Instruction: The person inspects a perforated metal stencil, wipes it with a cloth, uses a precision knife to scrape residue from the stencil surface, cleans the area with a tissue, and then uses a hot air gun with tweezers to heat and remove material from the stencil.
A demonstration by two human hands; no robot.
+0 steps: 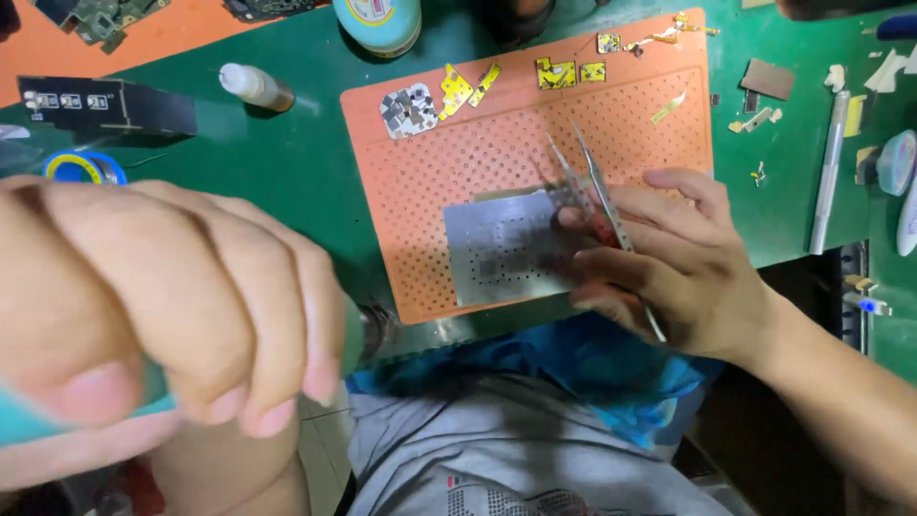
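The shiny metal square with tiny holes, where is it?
In the head view, the metal square lies on the lower part of the orange mat, right of centre. The right hand touches its right edge while holding tweezers.

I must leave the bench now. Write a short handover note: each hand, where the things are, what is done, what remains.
Left hand: fist closed on a teal-handled tool, raised near the camera, its tip hidden.
Right hand: holds metal tweezers and presses on the steel stencil.
The stencil lies flat on the orange perforated mat; small yellow and grey parts sit along the mat's far edge.
Done: stencil placed and held.
Left: cannot tell; the tool is not over the stencil.
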